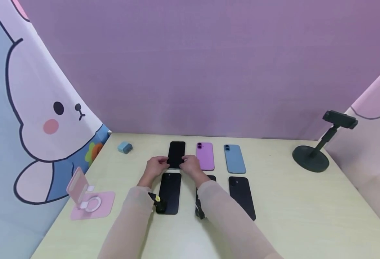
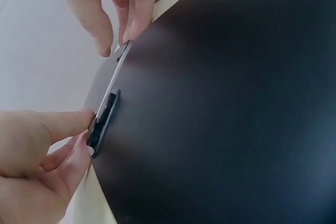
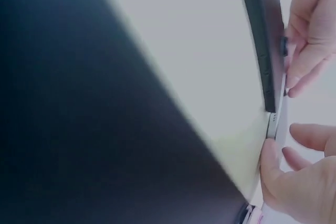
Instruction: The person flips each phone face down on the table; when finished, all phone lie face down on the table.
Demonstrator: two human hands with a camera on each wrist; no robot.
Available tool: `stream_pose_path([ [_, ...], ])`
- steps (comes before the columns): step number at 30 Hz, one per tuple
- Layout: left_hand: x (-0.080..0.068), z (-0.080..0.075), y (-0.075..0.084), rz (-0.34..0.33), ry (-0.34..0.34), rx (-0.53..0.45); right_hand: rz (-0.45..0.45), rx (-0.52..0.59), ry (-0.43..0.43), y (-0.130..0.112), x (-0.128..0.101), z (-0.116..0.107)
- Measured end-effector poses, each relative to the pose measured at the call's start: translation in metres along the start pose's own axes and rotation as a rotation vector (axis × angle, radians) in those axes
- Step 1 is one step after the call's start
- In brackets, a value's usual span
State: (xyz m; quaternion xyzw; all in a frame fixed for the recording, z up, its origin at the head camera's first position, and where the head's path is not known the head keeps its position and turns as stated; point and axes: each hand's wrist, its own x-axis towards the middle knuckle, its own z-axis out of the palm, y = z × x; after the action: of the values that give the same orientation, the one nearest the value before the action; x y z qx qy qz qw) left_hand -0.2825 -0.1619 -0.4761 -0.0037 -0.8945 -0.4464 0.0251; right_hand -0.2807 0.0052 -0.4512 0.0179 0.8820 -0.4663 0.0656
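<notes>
Our left hand (image 1: 156, 166) and right hand (image 1: 191, 165) pinch the black phone (image 1: 177, 154) by its near edges; it seems stiff, slippery, fragile.

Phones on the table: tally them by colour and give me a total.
Black phones: 4 (one partly hidden by the right sleeve)
Purple phone: 1
Blue phone: 1
Total: 6
</notes>
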Motion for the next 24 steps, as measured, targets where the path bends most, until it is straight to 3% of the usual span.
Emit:
stream_pose_path([
  [6,-0.0002,0.0001,0.0006,-0.019,-0.027,-0.009,0.025,-0.012,0.056,-0.0004,0.0008,0.0034],
  [15,0.0005,-0.0015,0.0031,-0.059,-0.049,-0.016,0.046,0.003,0.060,-0.0009,0.0044,0.0076],
  [24,-0.0007,-0.0022,0.0036,-0.055,-0.048,-0.015,0.065,0.091,0.002,0.0006,0.0076,0.0039],
])
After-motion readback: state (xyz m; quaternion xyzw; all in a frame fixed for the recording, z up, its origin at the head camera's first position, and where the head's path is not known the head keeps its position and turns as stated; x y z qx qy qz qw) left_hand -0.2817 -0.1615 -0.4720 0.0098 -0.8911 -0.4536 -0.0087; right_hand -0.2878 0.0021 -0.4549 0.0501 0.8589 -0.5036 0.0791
